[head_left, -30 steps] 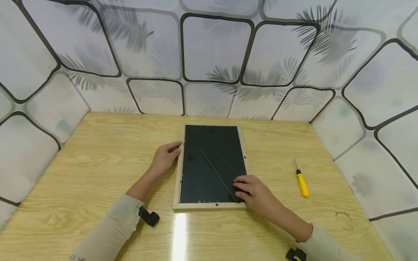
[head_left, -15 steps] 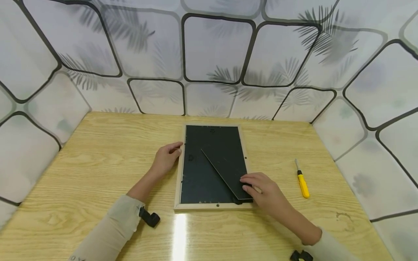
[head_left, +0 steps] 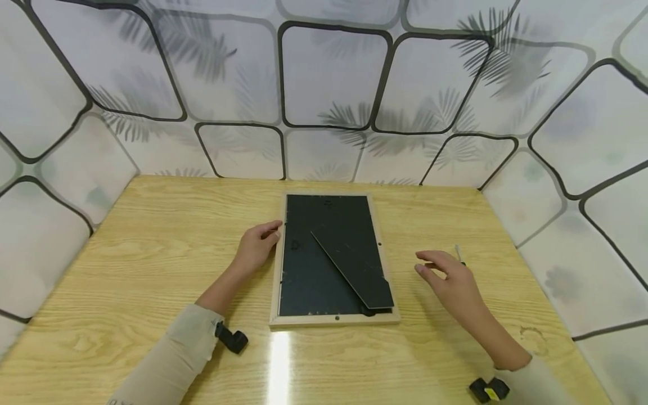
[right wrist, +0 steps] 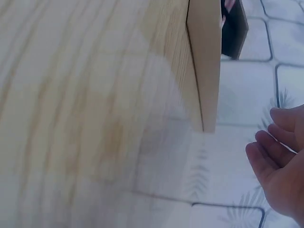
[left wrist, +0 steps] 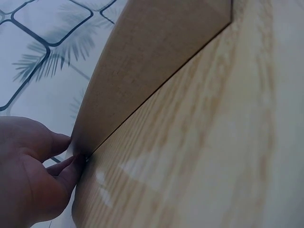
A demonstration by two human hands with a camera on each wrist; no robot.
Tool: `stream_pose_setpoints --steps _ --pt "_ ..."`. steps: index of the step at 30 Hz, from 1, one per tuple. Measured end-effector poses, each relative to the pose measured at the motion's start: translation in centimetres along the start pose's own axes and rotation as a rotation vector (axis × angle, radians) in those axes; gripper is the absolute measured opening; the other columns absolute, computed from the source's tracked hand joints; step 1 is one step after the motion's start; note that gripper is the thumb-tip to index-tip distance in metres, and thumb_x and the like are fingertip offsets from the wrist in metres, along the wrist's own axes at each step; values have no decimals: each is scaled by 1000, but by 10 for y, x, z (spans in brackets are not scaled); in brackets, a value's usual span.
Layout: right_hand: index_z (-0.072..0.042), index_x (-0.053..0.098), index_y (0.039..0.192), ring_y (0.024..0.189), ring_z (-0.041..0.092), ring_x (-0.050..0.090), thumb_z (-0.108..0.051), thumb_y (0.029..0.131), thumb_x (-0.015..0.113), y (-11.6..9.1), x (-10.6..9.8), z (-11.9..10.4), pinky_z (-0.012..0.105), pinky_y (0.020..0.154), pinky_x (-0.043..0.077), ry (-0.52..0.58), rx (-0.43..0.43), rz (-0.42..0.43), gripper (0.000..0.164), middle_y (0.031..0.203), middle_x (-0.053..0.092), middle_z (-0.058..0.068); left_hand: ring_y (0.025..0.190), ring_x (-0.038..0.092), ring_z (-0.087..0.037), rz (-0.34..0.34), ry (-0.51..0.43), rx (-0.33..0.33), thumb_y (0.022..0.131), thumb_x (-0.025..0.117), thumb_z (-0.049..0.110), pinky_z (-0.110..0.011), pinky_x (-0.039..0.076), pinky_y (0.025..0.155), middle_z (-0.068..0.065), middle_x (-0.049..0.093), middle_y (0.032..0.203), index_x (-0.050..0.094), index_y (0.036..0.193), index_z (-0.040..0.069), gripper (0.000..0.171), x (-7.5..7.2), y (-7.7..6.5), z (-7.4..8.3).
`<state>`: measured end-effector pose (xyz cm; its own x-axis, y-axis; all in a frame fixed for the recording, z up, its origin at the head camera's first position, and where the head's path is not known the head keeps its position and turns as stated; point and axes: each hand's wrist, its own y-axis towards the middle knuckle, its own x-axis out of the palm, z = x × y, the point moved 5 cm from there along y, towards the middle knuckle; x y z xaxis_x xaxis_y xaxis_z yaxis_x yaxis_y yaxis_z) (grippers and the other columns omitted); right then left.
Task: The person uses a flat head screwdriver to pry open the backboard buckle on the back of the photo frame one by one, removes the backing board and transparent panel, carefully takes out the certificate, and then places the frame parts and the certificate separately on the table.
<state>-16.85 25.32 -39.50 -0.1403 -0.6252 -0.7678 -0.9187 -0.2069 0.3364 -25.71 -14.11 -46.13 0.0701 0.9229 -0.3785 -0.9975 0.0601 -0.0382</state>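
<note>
A picture frame (head_left: 324, 253) lies face down on the table, its black back up and a pale wooden rim around it. The black easel stand (head_left: 356, 275) on its back slants out, its lower end lifted. My left hand (head_left: 257, 247) touches the frame's left side with thumb and fingertips; the left wrist view shows the fingers (left wrist: 59, 142) right at the frame's side wall (left wrist: 147, 61). My right hand (head_left: 450, 278), fingers loosely bent and holding nothing, is over the table to the right of the frame. Behind it, only the shaft of a screwdriver (head_left: 459, 253) shows.
The light wood-grain table (head_left: 177, 225) meets a patterned backdrop (head_left: 329, 84) at the back and both sides. A dark curved mark (head_left: 534, 334) lies on the table at the right. Black wrist cameras (head_left: 232, 337) sit at both cuffs.
My right hand has lifted the stand's lower end, let it go and moved right, now covering the screwdriver's yellow handle. The stand remains raised. My left hand has stayed at the frame's side.
</note>
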Motion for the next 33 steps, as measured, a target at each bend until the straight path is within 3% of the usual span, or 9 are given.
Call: stream_pose_setpoints --steps 3,6,9,13,22,30,33 --pt "-4 64 133 106 33 66 -22 102 63 -2 -9 19 2 83 44 44 118 -34 36 127 65 14 134 52 -31 -2 -3 3 107 50 15 -47 47 108 -17 56 144 53 146 6 40 0 0 0" --pt "-2 59 138 112 37 63 -32 103 59 -5 -19 36 5 81 46 47 214 -68 46 130 62 18 134 52 -31 -5 -1 2 107 50 16 -46 47 109 -17 56 144 53 146 6 40 0 0 -1" --pt "1 55 141 114 41 61 -37 104 57 -9 -28 52 26 85 56 18 273 -94 53 132 59 22 135 52 -31 -5 -4 -5 107 50 17 -46 46 109 -17 56 145 53 146 7 40 0 0 -3" --pt "5 54 140 112 45 61 -39 104 55 -14 -36 68 55 84 56 -63 315 -103 57 131 59 27 137 50 -30 -6 -14 -7 107 50 17 -46 45 110 -16 55 146 53 147 7 41 0 0 -3" --pt "11 59 131 102 46 63 -37 104 57 -27 -45 85 51 71 57 -213 373 -121 56 126 60 33 135 51 -31 -5 -13 1 107 50 18 -46 46 109 -16 55 145 53 147 8 40 0 -1 -3" --pt "13 60 129 105 49 63 -46 103 54 -35 -42 95 52 75 56 -251 465 -278 65 123 63 34 133 53 -30 3 -24 8 107 50 16 -46 47 107 -16 57 143 56 145 7 39 -1 0 -4" --pt "13 61 128 103 48 64 -47 102 55 -36 -42 96 51 74 56 -249 488 -302 65 121 65 33 133 53 -30 2 -22 11 107 50 16 -46 47 108 -16 57 142 56 144 7 39 0 0 -4"
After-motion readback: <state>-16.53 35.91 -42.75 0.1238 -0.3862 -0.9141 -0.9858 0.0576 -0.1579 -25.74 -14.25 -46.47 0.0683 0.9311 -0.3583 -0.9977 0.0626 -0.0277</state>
